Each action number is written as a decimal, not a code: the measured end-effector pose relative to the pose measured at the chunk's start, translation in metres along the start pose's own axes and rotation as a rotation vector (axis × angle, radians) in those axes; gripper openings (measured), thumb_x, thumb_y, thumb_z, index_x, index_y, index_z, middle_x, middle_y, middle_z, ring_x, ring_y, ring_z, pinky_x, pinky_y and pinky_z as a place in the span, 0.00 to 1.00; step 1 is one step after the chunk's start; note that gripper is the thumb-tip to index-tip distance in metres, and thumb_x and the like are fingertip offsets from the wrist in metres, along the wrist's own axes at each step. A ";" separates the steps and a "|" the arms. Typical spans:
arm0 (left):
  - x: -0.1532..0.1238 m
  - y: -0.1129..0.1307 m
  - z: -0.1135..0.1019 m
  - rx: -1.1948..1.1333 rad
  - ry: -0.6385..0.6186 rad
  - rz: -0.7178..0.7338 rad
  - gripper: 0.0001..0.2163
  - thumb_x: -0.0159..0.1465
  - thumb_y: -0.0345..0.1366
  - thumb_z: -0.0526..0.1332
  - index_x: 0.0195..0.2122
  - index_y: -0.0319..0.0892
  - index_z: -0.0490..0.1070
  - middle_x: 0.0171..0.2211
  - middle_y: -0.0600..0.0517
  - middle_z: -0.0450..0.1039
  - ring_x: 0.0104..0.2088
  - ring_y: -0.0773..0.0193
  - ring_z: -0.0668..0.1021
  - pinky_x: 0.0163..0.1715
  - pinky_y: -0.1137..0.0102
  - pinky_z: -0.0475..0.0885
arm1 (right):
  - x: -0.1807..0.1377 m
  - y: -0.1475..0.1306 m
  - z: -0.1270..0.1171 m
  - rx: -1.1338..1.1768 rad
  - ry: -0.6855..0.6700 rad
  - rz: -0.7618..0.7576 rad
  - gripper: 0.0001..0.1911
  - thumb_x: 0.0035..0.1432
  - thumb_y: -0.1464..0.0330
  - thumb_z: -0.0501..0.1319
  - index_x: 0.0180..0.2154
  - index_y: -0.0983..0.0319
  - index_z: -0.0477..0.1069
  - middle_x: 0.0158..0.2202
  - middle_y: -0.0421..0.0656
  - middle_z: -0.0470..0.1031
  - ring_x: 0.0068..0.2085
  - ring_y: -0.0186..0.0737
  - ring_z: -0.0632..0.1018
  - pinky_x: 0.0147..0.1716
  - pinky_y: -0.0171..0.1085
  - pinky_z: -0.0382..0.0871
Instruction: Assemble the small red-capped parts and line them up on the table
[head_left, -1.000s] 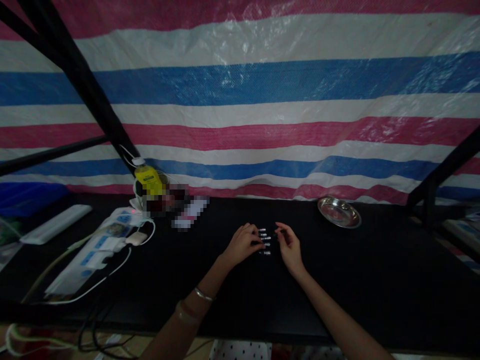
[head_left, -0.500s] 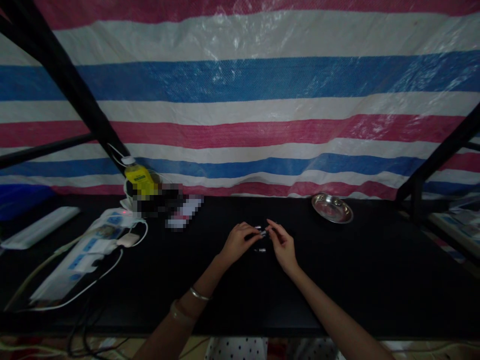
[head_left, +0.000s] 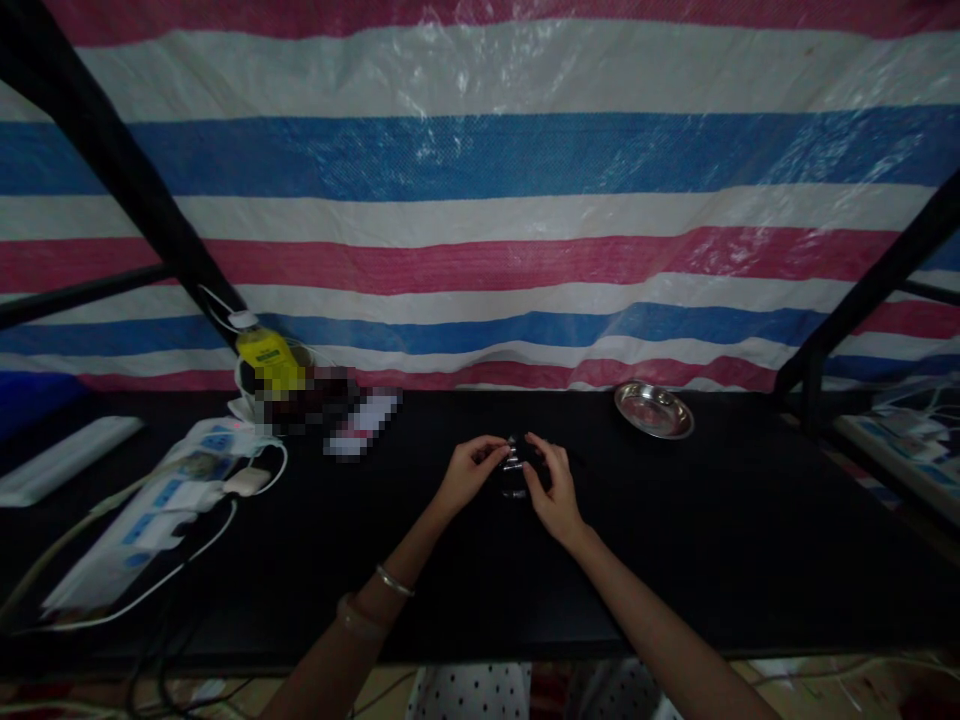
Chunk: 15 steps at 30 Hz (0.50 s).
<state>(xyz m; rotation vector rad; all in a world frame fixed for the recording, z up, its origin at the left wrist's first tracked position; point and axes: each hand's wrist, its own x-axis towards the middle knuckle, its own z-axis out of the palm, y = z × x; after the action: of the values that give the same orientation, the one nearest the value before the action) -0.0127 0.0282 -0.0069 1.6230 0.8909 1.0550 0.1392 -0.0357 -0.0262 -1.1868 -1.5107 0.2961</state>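
Several small silver-tipped dark cylinders (head_left: 513, 468) lie in a short row on the black table (head_left: 675, 540), between my two hands. My left hand (head_left: 466, 474) curls over their left side, its fingertips pinched at the topmost piece. My right hand (head_left: 550, 482) closes in from the right, fingers bent and touching the same cluster. Which pieces each hand grips is hidden by the fingers and the dim light. A bangle and a band sit on my left wrist.
A shallow steel dish (head_left: 653, 410) stands at the back right. At the left lie a white power strip (head_left: 142, 510) with plugs and cables, a yellow bottle (head_left: 267, 358) and a white bar (head_left: 60, 460). A striped tarpaulin (head_left: 480, 200) hangs behind; black frame bars (head_left: 127, 190) slant at both sides.
Both hands have drawn together over the small cylinders; the right hand moved left onto the cluster. The view has tilted up a little.
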 end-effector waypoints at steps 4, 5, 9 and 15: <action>0.005 -0.001 -0.008 -0.275 -0.078 -0.188 0.18 0.51 0.46 0.66 0.37 0.37 0.74 0.29 0.51 0.76 0.26 0.68 0.75 0.32 0.71 0.70 | 0.003 0.002 -0.002 -0.031 0.046 -0.034 0.15 0.58 0.66 0.55 0.48 0.57 0.69 0.43 0.46 0.73 0.47 0.44 0.70 0.47 0.47 0.65; 0.004 -0.001 -0.010 -0.296 -0.099 -0.205 0.17 0.51 0.45 0.67 0.36 0.37 0.74 0.29 0.52 0.75 0.24 0.69 0.74 0.31 0.72 0.69 | 0.003 0.001 -0.002 -0.026 0.039 -0.036 0.15 0.58 0.66 0.55 0.47 0.57 0.70 0.42 0.46 0.73 0.46 0.44 0.71 0.46 0.46 0.65; 0.001 0.004 -0.012 -0.275 -0.241 -0.216 0.16 0.49 0.43 0.68 0.33 0.36 0.75 0.27 0.52 0.75 0.21 0.72 0.72 0.26 0.74 0.67 | 0.003 0.000 -0.003 0.001 -0.022 -0.054 0.16 0.59 0.67 0.56 0.49 0.56 0.69 0.40 0.44 0.74 0.43 0.42 0.72 0.46 0.46 0.64; 0.001 0.004 -0.012 -0.154 -0.293 -0.207 0.16 0.46 0.41 0.70 0.33 0.36 0.75 0.27 0.52 0.74 0.22 0.72 0.71 0.24 0.75 0.65 | 0.003 0.000 -0.004 0.052 -0.067 -0.050 0.12 0.59 0.67 0.56 0.44 0.55 0.73 0.38 0.43 0.76 0.38 0.40 0.72 0.40 0.43 0.68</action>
<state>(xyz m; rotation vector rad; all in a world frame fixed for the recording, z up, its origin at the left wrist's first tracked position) -0.0235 0.0319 -0.0008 1.4746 0.7431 0.7029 0.1429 -0.0347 -0.0236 -1.1056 -1.5790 0.3428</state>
